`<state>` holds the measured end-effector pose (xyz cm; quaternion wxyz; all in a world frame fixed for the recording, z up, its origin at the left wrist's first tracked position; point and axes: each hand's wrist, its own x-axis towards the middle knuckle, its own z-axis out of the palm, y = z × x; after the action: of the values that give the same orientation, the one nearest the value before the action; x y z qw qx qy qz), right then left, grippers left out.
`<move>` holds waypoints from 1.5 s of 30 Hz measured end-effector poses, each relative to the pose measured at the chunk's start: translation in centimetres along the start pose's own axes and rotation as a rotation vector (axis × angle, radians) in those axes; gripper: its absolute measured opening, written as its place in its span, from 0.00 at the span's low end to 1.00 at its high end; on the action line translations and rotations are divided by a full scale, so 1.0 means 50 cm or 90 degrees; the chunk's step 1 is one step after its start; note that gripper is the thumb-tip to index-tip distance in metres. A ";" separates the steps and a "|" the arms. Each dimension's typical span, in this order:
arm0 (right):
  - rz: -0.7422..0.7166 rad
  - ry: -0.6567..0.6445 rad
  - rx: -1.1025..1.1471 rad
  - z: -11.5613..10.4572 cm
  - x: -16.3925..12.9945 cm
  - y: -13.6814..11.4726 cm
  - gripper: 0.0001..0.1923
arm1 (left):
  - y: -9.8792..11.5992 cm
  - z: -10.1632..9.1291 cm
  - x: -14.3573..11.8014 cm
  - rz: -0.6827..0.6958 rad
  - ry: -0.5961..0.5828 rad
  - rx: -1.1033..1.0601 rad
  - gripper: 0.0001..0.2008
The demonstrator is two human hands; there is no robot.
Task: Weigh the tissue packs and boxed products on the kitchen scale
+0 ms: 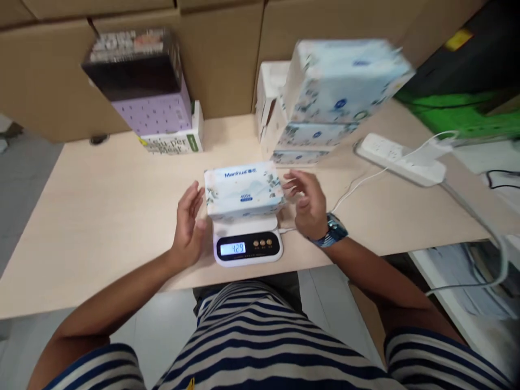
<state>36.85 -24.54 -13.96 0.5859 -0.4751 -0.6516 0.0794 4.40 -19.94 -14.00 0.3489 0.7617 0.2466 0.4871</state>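
A light blue and white floral tissue pack (244, 189) lies flat on the platform of a white digital kitchen scale (247, 257). The scale's lit display appears to read 429. My left hand (189, 225) is beside the pack's left end, fingers apart and holding nothing. At the pack's right end is my right hand (306, 203), its fingers loosely curved and spread, with a dark blue watch on the wrist. Whether the right fingertips touch the pack I cannot tell.
Behind to the right stands a stack of floral tissue packs (345, 81) next to a white box (270, 89). At the back left are stacked boxes, a purple one (154, 114) among them. A white power strip (400, 157) with cables lies right. Cardboard boxes (221, 59) line the back.
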 end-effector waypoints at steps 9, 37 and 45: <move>-0.034 -0.036 -0.024 0.029 -0.004 -0.016 0.36 | 0.043 0.005 0.014 0.082 -0.064 0.158 0.38; 0.098 -0.089 -0.554 -0.159 0.009 0.053 0.28 | -0.090 -0.187 0.298 -0.045 0.221 0.362 0.61; -0.079 -0.049 -0.276 -0.019 0.094 -0.073 0.35 | -0.158 -0.383 0.378 -0.144 0.352 0.075 0.40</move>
<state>36.37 -23.54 -8.03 0.4487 -0.5454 -0.7034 -0.0805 -5.75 4.15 -3.94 0.2761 0.5870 0.4429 0.6189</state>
